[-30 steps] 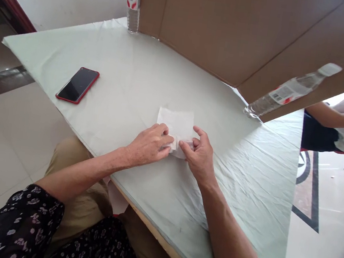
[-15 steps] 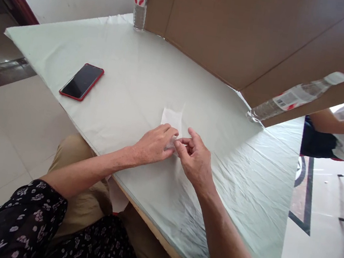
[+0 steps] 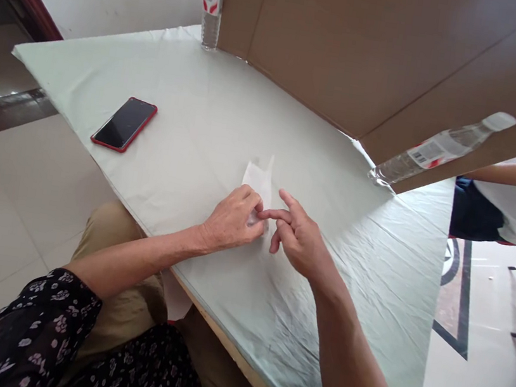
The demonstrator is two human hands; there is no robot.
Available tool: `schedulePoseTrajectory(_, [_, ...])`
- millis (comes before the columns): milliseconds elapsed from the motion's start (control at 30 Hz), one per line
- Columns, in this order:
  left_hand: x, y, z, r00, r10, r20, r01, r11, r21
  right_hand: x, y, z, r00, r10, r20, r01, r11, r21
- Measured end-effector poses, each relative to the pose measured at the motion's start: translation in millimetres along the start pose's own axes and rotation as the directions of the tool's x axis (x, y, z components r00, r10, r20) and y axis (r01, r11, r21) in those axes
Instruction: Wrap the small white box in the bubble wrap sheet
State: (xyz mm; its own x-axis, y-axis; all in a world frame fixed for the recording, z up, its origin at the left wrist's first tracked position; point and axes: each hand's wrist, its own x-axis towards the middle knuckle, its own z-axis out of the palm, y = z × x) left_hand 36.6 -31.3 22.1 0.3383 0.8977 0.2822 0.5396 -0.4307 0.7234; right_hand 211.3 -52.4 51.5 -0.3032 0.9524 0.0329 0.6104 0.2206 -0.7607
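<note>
A small, thin white piece (image 3: 258, 179), partly see-through like a plastic bag or wrapper, lies near the middle of the table; I cannot make out its exact kind. My left hand (image 3: 234, 217) is closed on its near end, with thumb and index finger pinching it. My right hand (image 3: 302, 238) is on the other side, its index finger stretched out to touch the piece at the left fingertips. The thumb and other fingers of that hand stand apart, gripping nothing. Part of the piece is hidden under my left fingers.
A pale green cloth covers the table (image 3: 191, 120). On the left lies a phone in a red case (image 3: 124, 124). Two water bottles, one upright (image 3: 211, 11) and one tilted (image 3: 441, 149), flank a tall cardboard panel (image 3: 336, 44). Another person's arm (image 3: 510, 173) shows at right.
My right thumb and index finger have come out of their pinch at the piece. The index finger now reaches out straight, and the far end of the piece has shifted a little.
</note>
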Motion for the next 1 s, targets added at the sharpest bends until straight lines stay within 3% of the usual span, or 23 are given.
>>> schedulePoseTrajectory(67, [0,0,1.6,1.0,-0.004,0.002,0.004,1.0,0.029,8,5,-8,0.997,0.074,0.019,-0.076,0.979,0.188])
schedulePoseTrajectory(133, [0,0,2.0,1.0,-0.001,0.001,0.0,0.999,0.054,16,12,-13,0.983,0.168,-0.076,-0.14,0.948,0.286])
schedulePoseTrajectory(200, [0,0,1.9,1.0,0.018,0.004,-0.018,0.997,0.069,25,22,-14,0.938,0.299,-0.173,-0.232,0.916,0.328])
schedulePoseTrajectory(333, [0,-1,1.9,0.999,0.052,-0.001,-0.052,0.997,0.064,47,33,-8,0.883,0.46,-0.087,-0.401,0.839,0.368])
schedulePoseTrajectory(533, [-1,-5,1.4,0.996,0.087,0.012,-0.088,0.993,0.075,73,36,1,0.901,0.434,-0.018,-0.388,0.823,0.415])
schedulePoseTrajectory(667, [-2,-4,-0.3,0.982,0.187,0.024,-0.189,0.969,0.162,79,41,4,0.929,0.37,0.01,-0.332,0.822,0.463])
schedulePoseTrajectory(800, [-1,-4,-2.0,0.957,0.27,0.104,-0.288,0.922,0.258,79,46,10,0.961,0.271,-0.062,-0.217,0.871,0.442])
schedulePoseTrajectory(900, [2,-6,-1.5,0.962,0.252,0.105,-0.27,0.934,0.234,77,47,13,0.968,0.214,-0.132,-0.135,0.886,0.444])
schedulePoseTrajectory(1000, [2,-8,-0.6,0.972,0.223,0.078,-0.234,0.955,0.182,72,44,14,0.972,0.176,-0.157,-0.066,0.843,0.533])
